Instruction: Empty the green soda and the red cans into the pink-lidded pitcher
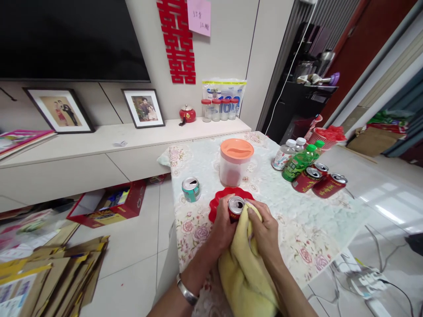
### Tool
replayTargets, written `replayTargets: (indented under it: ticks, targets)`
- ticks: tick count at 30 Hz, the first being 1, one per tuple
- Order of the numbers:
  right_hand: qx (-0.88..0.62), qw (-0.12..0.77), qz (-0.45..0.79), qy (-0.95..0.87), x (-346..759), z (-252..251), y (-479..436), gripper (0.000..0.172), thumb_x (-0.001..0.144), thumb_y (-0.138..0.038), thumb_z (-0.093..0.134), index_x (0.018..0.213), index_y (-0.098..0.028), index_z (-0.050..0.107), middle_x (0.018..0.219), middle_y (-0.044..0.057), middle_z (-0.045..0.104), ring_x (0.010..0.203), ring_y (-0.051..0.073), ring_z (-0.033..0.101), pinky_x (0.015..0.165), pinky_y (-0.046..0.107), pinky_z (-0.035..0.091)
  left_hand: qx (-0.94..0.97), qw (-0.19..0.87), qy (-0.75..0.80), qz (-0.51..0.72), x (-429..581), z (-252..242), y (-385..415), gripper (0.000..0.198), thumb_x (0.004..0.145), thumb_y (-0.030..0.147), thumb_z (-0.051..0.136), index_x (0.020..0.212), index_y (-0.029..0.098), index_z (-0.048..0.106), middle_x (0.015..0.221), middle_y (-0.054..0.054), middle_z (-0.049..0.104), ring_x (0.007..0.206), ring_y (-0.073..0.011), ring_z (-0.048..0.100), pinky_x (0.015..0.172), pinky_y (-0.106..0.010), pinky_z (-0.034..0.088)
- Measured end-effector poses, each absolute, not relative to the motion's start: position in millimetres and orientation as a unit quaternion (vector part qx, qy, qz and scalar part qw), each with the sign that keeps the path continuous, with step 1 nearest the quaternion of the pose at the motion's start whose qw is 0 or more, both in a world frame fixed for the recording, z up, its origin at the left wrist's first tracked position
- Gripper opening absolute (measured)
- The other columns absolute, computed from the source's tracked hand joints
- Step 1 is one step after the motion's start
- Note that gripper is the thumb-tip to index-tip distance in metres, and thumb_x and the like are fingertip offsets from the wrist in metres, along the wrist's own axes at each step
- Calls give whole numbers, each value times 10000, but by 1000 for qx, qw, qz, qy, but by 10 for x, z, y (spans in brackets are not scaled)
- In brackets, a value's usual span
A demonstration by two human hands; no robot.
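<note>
My left hand point(223, 228) is wrapped round a dark red drink can point(235, 208), held upright with its opened top facing me. In my right hand point(266, 225) a yellow cloth point(243, 255) is bunched, and its upper edge presses against the can's right side. The rest of the cloth hangs down between my forearms. Beneath the can lies a red scalloped plate point(214, 203), partly hidden by my hands. Just behind the plate stands a clear plastic jar point(231, 171) with an orange lid. A short teal can point(191, 190) sits to the left.
On the table's right side stand white-capped bottles point(282, 156), green bottles point(298, 164) and several red cans point(330, 185). A flowered cloth covers the table point(194, 229). Cables and a power strip point(366, 281) lie on the floor at right; flattened cardboard point(49, 277) is at left.
</note>
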State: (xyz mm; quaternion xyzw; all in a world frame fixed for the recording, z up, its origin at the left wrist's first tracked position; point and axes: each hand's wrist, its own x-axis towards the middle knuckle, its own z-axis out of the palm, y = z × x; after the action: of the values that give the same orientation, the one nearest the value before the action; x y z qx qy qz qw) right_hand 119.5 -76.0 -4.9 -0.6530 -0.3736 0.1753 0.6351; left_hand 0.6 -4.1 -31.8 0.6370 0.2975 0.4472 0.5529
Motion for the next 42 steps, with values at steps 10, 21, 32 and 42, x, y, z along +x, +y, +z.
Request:
replayTargets:
  ticks: [10, 21, 32, 42]
  targets:
    - [-614, 676, 323, -248, 1133, 191, -872, 511, 838, -634, 792, 1091, -194, 843, 1105, 110, 838, 1053, 323, 779, 974, 478, 623, 599, 653, 224, 406, -179, -1, -249, 848, 795, 446, 951, 1449, 263, 442, 1461, -139, 599, 1377, -368, 618, 1215, -543, 477]
    - [-651, 673, 79, -343, 650, 131, -1363, 313, 1016, -447, 682, 1248, -274, 803, 1322, 81, 732, 1259, 259, 660, 1128, 458, 489, 524, 716, 215, 409, -367, 354, -548, 883, 826, 667, 885, 1502, 265, 484, 1387, -117, 683, 1281, -312, 663, 1163, -442, 519]
    - [-619, 679, 76, -386, 714, 375, -1421, 254, 1076, -416, 600, 1102, -277, 812, 1108, 41, 779, 1021, 185, 723, 888, 296, 571, 518, 703, 242, 422, -412, 407, -840, 720, 711, 507, 955, 1305, 246, 642, 1223, -90, 744, 1144, -326, 717, 1055, -448, 583]
    - [-578, 685, 404, -185, 623, 261, -1311, 485, 870, -720, 744, 853, -235, 753, 745, 31, 740, 684, 223, 676, 662, 354, 587, 526, 670, 271, 448, -489, 391, -997, 798, 722, 618, 957, 1384, 295, 651, 1294, -73, 713, 1164, -327, 705, 1067, -443, 575]
